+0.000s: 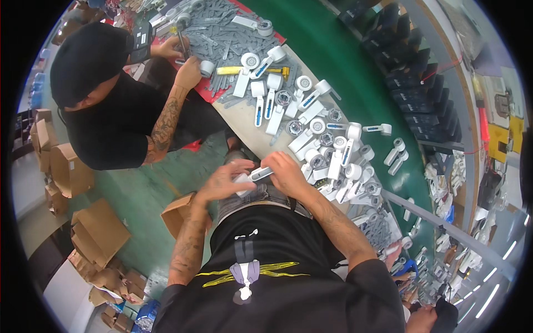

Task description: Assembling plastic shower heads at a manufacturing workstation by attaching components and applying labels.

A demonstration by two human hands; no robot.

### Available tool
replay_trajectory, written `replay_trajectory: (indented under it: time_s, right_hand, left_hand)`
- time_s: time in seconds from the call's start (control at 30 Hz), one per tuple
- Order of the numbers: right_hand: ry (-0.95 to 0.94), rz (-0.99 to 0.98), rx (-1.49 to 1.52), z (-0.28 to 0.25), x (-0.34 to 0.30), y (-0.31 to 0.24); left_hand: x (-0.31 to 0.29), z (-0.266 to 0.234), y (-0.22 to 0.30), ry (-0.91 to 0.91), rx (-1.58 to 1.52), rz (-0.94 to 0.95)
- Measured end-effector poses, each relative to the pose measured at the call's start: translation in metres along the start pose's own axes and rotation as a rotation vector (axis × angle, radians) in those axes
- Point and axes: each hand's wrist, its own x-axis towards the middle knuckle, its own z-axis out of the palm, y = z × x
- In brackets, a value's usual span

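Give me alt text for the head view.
A person's right hand holds a white device in its grip, the left hand at its other end. A bench holds many similar white devices and gray strips. A co-worker in a black cap works at left, near cardboard boxes on a green floor.

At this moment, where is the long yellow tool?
In the head view, the yellow tool lies at upper centre, among grey strips and white devices, just right of the co-worker's hand.
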Motion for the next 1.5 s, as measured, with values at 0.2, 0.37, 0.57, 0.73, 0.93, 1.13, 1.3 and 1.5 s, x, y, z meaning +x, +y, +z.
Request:
replay_trajectory:
  time_s: [0.2,0.37,0.57,0.73,0.93,1.13,1.3,1.5]
  right_hand:
    - [0.056,-0.120,-0.054,0.035,0.023,0.048]
    - [0.169,-0.028,-0.104,0.061,0.056,0.082]
    - [0.090,-0.079,-0.193,0.092,0.065,0.101]
    - [0.106,-0.057,-0.239,0.096,0.063,0.112]
    - [-0.012,-0.184,-0.265,0.073,0.060,0.120]
    - [-0.109,-0.218,-0.082,-0.034,0.034,0.088]
    - [0.524,0.275,0.041,-0.116,0.018,0.142]
    - [0.765,0.702,0.770,-0.215,0.033,0.297]
  left_hand:
    - [0.052,0.034,-0.109,0.074,0.998,-0.061]
    - [0.076,0.050,-0.142,0.201,1.082,-0.082]
    - [0.081,0.046,-0.160,0.157,1.246,-0.069]
    - [0.080,0.049,-0.155,0.160,1.161,-0.095]
    - [0.086,0.034,-0.115,-0.032,1.182,-0.216]
    - [0.098,0.016,-0.012,-0.002,1.099,0.010]
    - [0.120,0.021,0.057,0.518,0.996,0.426]
    - [0.099,-0.002,0.034,0.464,0.711,0.072]
